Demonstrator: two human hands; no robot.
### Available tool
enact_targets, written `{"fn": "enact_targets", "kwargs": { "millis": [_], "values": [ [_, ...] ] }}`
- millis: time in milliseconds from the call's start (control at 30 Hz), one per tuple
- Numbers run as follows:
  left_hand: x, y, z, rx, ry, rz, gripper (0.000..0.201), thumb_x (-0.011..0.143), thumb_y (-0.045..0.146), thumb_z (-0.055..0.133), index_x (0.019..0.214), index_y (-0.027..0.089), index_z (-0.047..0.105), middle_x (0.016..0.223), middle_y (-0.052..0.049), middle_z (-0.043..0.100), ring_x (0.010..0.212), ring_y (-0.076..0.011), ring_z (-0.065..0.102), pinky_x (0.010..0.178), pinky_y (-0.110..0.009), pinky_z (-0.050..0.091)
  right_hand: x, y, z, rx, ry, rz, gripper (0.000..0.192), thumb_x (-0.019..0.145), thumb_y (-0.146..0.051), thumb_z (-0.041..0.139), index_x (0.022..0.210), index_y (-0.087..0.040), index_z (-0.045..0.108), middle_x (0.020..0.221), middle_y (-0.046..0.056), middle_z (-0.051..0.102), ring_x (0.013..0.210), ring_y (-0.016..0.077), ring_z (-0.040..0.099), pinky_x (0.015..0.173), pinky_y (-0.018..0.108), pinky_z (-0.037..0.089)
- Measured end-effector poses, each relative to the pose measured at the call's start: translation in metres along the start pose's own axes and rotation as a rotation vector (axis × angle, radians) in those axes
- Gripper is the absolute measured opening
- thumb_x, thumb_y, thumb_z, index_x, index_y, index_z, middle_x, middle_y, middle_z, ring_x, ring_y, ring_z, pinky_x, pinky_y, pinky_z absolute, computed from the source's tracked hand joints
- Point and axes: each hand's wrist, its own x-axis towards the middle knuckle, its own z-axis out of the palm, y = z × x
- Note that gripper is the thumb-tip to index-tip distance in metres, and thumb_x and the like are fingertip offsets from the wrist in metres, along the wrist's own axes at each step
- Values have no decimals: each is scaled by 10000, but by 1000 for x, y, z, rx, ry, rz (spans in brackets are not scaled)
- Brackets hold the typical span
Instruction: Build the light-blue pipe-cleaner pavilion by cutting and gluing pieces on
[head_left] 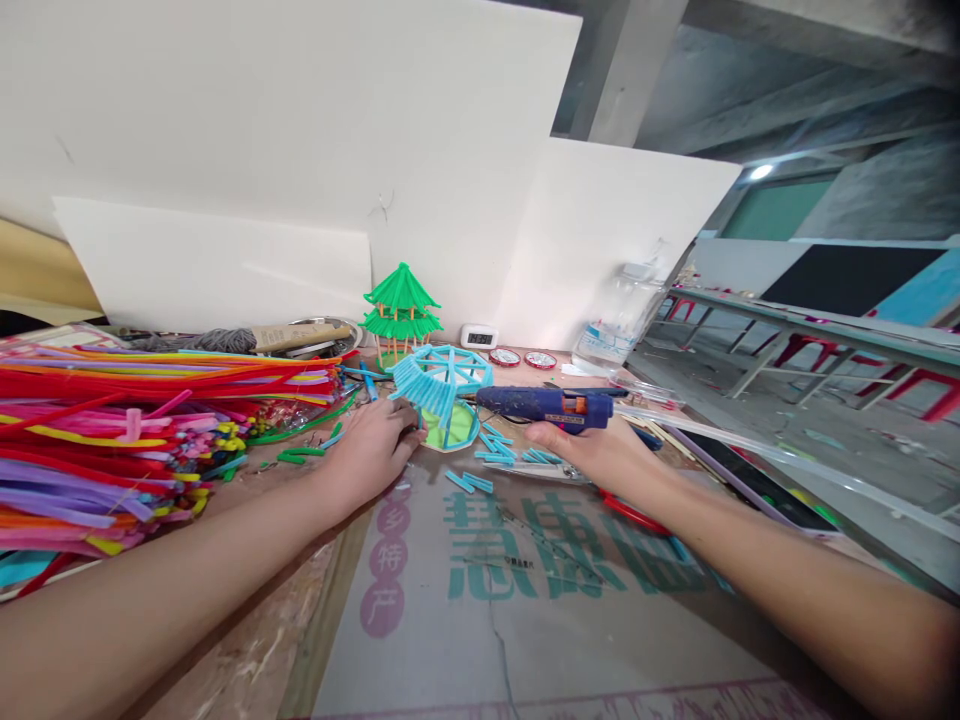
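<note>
Beside the glue gun (525,403) — light-blue model (439,393), spoke-topped, green-floored.

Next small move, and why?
Probably a dab of glue on the model, beside its last strip: the right hand holds the glue gun with its nozzle close to the model, the left hand is at the opposite side, strips cover only part of the frame, and cut blue pieces lie nearby.

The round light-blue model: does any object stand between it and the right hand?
Yes: the dark-blue plastic glue gun, held in the right hand, pointing at the round light-blue model. Between gun and model, nothing visible stands.
</note>
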Motion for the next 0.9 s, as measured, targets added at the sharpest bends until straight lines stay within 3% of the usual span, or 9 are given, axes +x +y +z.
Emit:
{"fn": "enact_targets", "kwargs": {
  "millis": [133, 300, 467, 600, 900],
  "values": [
    [0, 0, 0, 3, -3, -3, 264, 970, 299, 455, 885, 165, 666, 956, -103, 658, 938, -263, 595, 829, -385, 432, 0, -3, 0, -47, 30, -26, 393, 816, -491, 635, 1106, -241, 722, 1013, 43, 769, 1016, 302, 697, 954, 475, 543],
    [0, -2, 1, -7, -8, -13, 263, 967, 297, 456, 898, 163, 672, 960, -111, 656, 952, -264, 594, 845, -388, 434, 1, -2, 2, 21, 6, -46, 370, 798, -437, 657, 1101, -231, 708, 1077, 44, 754, 1037, 277, 684, 974, 451, 523],
    [0, -3, 2, -3, -6, -24, 261, 964, 300, 459, 892, 164, 669, 963, -113, 651, 946, -269, 588, 839, -392, 431, 0, -1, -1, -27, -27, -9, 292, 819, -476, 606, 870, -210, 716, 869, 46, 753, 824, 246, 690, 783, 379, 565],
    [1, -2, 1, 8, -4, -26, 271, 969, 301, 452, 878, 162, 666, 944, -111, 641, 928, -266, 581, 813, -388, 429, -2, -4, -5, -110, -94, 6, 422, 857, -526, 521, 617, -199, 637, 658, 33, 671, 645, 196, 625, 621, 305, 513],
    [1, -1, 0, 18, -12, -22, 266, 973, 296, 452, 891, 163, 667, 935, -106, 639, 937, -264, 583, 807, -381, 429, -2, -4, -3, -119, -106, -17, 407, 871, -505, 512, 633, -204, 649, 705, 24, 662, 680, 190, 600, 649, 297, 486]
  ]
}}
